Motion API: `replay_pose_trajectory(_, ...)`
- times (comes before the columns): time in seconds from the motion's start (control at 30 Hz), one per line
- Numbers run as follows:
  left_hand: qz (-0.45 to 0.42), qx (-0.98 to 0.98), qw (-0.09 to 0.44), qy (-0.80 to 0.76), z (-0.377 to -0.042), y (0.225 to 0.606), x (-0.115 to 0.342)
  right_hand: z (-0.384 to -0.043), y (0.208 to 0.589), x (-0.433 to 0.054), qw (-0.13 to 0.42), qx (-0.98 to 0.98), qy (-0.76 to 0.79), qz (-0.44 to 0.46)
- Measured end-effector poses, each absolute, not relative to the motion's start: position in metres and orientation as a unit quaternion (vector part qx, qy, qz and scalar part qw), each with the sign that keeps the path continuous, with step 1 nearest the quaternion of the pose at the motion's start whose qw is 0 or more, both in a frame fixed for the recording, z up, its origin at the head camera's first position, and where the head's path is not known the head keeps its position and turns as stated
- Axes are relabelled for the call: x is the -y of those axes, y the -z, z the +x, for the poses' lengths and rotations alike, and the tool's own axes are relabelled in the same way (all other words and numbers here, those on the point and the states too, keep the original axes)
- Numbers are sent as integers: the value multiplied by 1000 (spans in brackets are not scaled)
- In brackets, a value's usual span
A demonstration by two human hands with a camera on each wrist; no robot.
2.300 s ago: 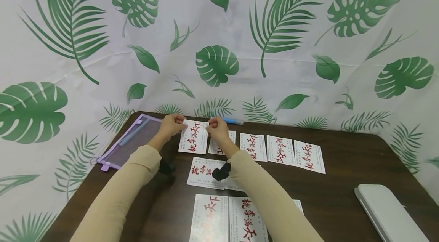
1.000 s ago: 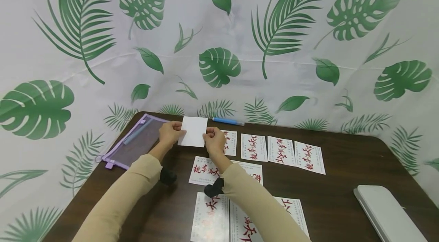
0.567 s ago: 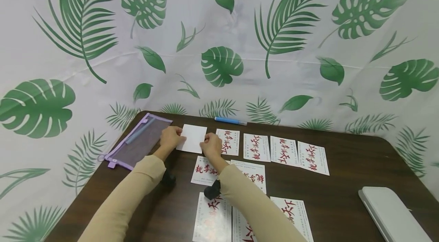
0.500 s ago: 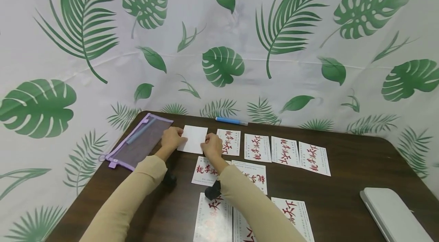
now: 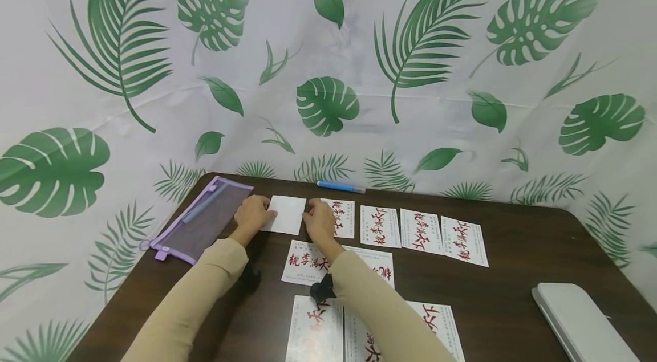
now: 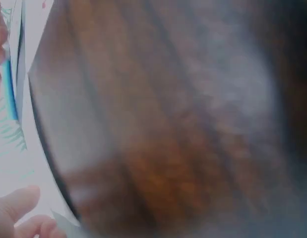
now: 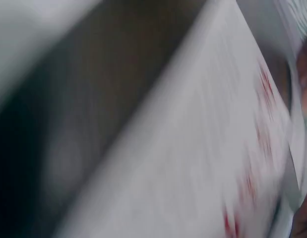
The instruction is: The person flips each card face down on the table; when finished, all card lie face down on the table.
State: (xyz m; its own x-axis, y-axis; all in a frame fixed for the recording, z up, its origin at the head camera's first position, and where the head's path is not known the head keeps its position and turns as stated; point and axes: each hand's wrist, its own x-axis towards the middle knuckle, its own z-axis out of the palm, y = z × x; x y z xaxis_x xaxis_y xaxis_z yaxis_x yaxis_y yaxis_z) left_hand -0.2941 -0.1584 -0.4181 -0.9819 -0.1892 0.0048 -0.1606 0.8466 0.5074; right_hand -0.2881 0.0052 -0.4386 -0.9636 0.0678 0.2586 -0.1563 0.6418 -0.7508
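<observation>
A card (image 5: 284,215) lies at the back left of the dark table with its blank white face up. My left hand (image 5: 253,215) holds its left edge, the thumb lying over the white face. At the opposite edge my right hand (image 5: 320,222) has its thumb tip right at the card's border, the fingers loosely bent. That hand partly covers a neighbouring card (image 5: 346,218) with red writing. Seen from the left wrist, the left thumb (image 6: 22,202) is over a pale sheet. Motion blurs a large printed card (image 7: 193,134) in the right wrist view.
A mesh zip pouch (image 5: 205,225) with purple edging lies to the left. Behind the cards is a blue pen (image 5: 336,186). Three more printed cards, one of them here (image 5: 380,226), continue the back row. Others (image 5: 314,333) lie nearer, partly under the right sleeve. A white case (image 5: 582,322) sits at right.
The card first showed red writing, then was turned blank side up and lowered onto the table. My right hand's thumb has since slid off its face to the edge.
</observation>
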Motion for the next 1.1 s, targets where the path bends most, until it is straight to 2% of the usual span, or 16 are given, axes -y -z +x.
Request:
replay_pose_trajectory(0.17,15,953,31,302,-301,412,139,-303,431,-58,152,880,-449,-27)
replay_pose_trajectory(0.27,-34,944,1,327,-308,407,117,-310,431,-83,115,894,-429,-57)
replay_pose_trajectory(0.4,-65,938,-37,337,-316,409,91,-314,435,-98,69,907,-412,-46)
replay_pose_trajectory(0.6,-66,953,-53,290,-327,415,67,-317,433,-103,29,910,-413,-31)
replay_pose_trajectory(0.87,-65,953,-55,289,-327,414,64,-318,422,-101,57,922,-382,-39)
replay_pose_trajectory(1.1,-60,952,-52,296,-322,412,68,-321,424,-100,89,876,-472,-38)
